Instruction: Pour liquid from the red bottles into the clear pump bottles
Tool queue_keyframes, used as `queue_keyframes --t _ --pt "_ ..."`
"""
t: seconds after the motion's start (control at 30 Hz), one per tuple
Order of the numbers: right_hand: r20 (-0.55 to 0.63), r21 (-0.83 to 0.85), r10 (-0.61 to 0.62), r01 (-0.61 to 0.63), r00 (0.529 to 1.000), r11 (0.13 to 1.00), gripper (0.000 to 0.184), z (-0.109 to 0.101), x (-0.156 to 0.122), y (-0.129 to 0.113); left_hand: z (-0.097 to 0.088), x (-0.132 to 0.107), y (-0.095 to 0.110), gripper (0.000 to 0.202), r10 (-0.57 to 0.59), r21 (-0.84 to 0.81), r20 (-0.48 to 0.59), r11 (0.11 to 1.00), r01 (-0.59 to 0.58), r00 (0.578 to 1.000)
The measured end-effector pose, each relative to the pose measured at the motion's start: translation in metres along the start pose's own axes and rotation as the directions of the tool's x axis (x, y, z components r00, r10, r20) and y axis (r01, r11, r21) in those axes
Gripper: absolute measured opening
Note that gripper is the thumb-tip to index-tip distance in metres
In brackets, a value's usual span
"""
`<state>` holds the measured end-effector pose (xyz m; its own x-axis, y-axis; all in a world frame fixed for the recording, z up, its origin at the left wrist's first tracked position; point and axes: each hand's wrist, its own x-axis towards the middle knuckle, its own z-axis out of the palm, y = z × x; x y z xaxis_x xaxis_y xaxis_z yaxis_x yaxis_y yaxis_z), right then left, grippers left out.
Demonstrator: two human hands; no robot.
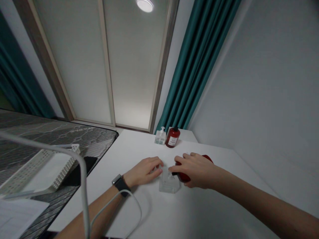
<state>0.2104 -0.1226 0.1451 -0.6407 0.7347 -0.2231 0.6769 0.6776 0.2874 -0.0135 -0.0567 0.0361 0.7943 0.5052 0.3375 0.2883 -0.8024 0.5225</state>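
A clear plastic pump bottle (pixel 168 184) stands on the white table (pixel 189 212) between my hands. My left hand (pixel 144 170), with a dark watch on the wrist, has its fingers curled against the bottle's left side near the top. My right hand (pixel 196 169) is wrapped round a dark red bottle (pixel 183 176) lying tilted, its black nozzle pointing at the clear bottle's top.
At the table's far end stand a second small clear pump bottle (pixel 160 136) and a red pump bottle (pixel 172 137). A white perforated basket (pixel 42 167) lies on a dark patterned surface at left. A white cable (pixel 82 186) crosses the foreground. Teal curtains hang behind.
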Motion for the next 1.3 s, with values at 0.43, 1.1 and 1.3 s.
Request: queue_keyframes --t 0.43,1.1,1.3 --pt "-0.017 0.277 0.101 -0.092 0.995 0.956 0.044 0.018 -0.012 0.006 0.002 0.003 0.000 0.029 -0.013 -0.016 0.001 1.000 0.013 1.000" --pt "-0.398 0.917 0.739 0.215 0.544 0.336 0.076 0.087 0.076 0.028 0.019 0.003 -0.030 0.034 -0.198 -0.152 -0.314 0.976 0.157 0.928" --pt "-0.327 0.928 0.677 0.359 0.660 0.099 0.091 0.105 0.112 0.024 0.021 0.002 -0.039 0.055 -0.172 -0.121 -0.390 0.983 0.135 0.905"
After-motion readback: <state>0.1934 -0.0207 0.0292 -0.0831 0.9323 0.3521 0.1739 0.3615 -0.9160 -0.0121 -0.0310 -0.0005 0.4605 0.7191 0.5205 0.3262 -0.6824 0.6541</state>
